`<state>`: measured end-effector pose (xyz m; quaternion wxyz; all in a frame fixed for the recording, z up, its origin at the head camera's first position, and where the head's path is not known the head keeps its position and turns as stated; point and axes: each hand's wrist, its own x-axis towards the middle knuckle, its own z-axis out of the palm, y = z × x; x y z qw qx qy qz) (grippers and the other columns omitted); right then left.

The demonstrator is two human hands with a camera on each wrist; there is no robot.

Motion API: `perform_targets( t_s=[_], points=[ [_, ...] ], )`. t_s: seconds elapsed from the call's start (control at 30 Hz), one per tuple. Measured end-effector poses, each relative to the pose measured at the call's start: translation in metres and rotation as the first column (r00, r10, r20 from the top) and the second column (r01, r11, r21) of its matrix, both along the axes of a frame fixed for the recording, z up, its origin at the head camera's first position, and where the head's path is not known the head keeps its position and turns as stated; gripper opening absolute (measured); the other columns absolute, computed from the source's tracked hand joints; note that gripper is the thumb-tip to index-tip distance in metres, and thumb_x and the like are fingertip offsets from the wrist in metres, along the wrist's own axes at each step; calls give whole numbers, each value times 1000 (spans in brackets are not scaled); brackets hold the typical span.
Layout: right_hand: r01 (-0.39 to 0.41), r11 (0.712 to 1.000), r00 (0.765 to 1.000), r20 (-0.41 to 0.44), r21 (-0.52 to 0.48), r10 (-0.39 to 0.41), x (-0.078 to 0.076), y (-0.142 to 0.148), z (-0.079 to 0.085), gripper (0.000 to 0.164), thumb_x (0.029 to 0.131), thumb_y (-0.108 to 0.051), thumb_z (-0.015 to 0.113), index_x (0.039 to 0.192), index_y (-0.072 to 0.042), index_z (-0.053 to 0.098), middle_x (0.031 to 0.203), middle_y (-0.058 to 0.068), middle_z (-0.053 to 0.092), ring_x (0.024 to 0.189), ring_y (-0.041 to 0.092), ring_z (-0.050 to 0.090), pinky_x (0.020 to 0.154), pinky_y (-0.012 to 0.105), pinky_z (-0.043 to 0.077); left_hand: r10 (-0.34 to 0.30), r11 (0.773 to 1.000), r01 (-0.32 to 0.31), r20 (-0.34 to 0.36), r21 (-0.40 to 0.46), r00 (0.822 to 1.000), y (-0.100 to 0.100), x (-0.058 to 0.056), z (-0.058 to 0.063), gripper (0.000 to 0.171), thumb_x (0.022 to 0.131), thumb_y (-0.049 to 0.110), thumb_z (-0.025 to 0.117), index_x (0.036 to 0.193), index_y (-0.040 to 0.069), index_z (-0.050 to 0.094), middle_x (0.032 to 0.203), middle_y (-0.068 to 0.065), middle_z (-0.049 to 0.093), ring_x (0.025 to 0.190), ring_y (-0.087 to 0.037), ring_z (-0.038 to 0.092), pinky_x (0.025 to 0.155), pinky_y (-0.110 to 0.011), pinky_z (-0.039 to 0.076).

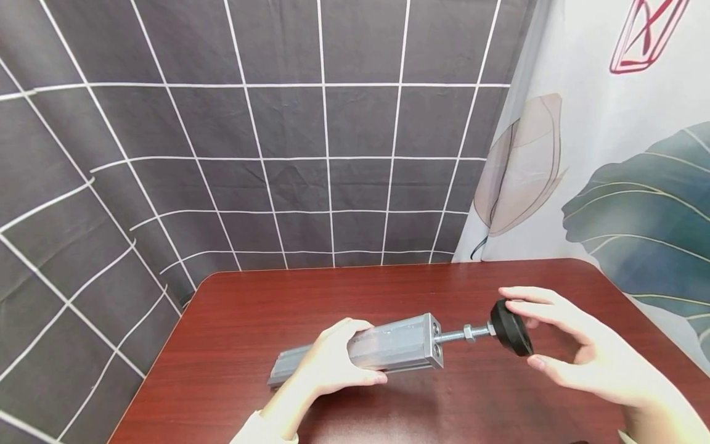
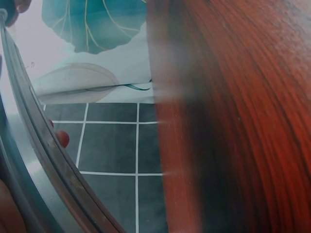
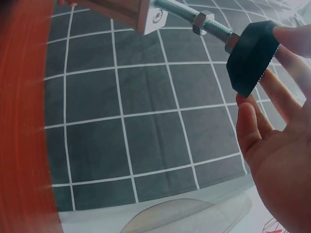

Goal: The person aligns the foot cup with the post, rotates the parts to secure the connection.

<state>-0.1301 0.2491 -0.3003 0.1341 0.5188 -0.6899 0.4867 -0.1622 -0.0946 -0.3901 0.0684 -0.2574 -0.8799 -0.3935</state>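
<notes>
My left hand (image 1: 333, 361) grips a silver aluminium profile (image 1: 394, 345) around its middle, thumb on the near side. The profile slants over the table, its right end raised. From the capped right end a threaded rod (image 1: 452, 337) sticks out, with a hex nut (image 1: 469, 333) partway along it. At the rod's tip sits a black levelling foot (image 1: 510, 330), its broad face turned right. My right hand (image 1: 593, 354) holds this foot by the rim between thumb and fingertips. In the right wrist view the foot (image 3: 252, 58) shows a ridged edge, with the palm facing it.
The red-brown wooden table (image 1: 266, 296) lies beneath both hands. Behind it hangs a dark grey curtain (image 1: 288, 123) with a white grid. A white curtain (image 1: 588, 154) with leaf prints hangs at the right, close to the table's right edge.
</notes>
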Motion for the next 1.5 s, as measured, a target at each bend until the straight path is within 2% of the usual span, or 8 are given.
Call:
perform_targets(
  t_s=[0.13, 0.23, 0.37, 0.67, 0.9, 1.03, 1.27, 1.5],
  points=[
    [128, 992, 992, 16, 12, -128, -3, 5, -7, 68, 59, 19, 72, 123, 16, 48, 122, 12, 50, 95, 13, 48, 76, 18, 41, 1, 1000, -1, -2, 4, 1000, 0, 1, 1, 65, 56, 45, 86, 110, 23, 61, 101, 15, 58, 88, -4, 54, 77, -25, 46],
    [306, 951, 952, 20, 43, -307, -2, 4, -11, 70, 56, 20, 71, 122, 8, 53, 103, 3, 55, 83, 10, 47, 66, 20, 40, 4, 1000, -4, -2, 5, 1000, 0, 1, 1, 65, 56, 45, 86, 110, 23, 60, 101, 15, 58, 88, -5, 54, 77, -25, 46],
    [430, 898, 898, 63, 87, -436, 0, -1, -13, 65, 60, 19, 67, 120, -1, 54, 89, -4, 53, 77, 8, 48, 60, 21, 39, 5, 1000, -5, -3, 3, 1000, 1, 1, 0, 65, 56, 45, 86, 111, 22, 60, 101, 15, 58, 88, -5, 54, 77, -25, 46],
    [153, 988, 988, 32, 9, -153, 0, 16, -7, 81, 63, 9, 76, 132, 19, 33, 135, 17, 43, 104, 15, 47, 85, 19, 35, 8, 1000, -8, -5, 27, 1000, 1, 0, 2, 64, 56, 44, 87, 110, 22, 61, 100, 16, 58, 87, -4, 54, 76, -25, 46],
    [198, 968, 980, -10, 154, -199, 3, 20, -3, 72, 60, 17, 73, 126, 15, 45, 133, 18, 43, 105, 13, 48, 83, 18, 39, 4, 1000, -4, 2, 3, 1000, 1, 0, 3, 65, 56, 46, 86, 111, 23, 60, 102, 15, 58, 88, -4, 54, 77, -26, 46],
    [211, 969, 975, 38, 128, -217, 1, 19, -4, 74, 57, 20, 73, 126, 13, 46, 118, 12, 53, 90, 12, 50, 72, 21, 40, 0, 1000, 0, 8, -5, 1000, 2, 1, 3, 65, 56, 46, 86, 111, 22, 60, 102, 14, 58, 88, -5, 54, 77, -26, 46],
    [340, 925, 922, 133, 170, -364, -2, 12, -11, 67, 65, 21, 65, 124, -3, 48, 87, -2, 53, 75, 9, 51, 61, 22, 40, 22, 999, -22, 11, -26, 1000, 2, 0, 0, 65, 56, 49, 85, 110, 23, 60, 102, 14, 58, 88, -5, 54, 77, -26, 46],
    [376, 893, 921, 10, 246, -390, 6, 21, -3, 90, 57, 17, 75, 137, 4, 36, 125, 3, 49, 95, 7, 50, 78, 15, 39, 26, 999, -25, 13, -19, 1000, 3, -1, -1, 64, 56, 48, 85, 109, 23, 61, 101, 14, 58, 88, -5, 54, 77, -26, 46]
  ],
)
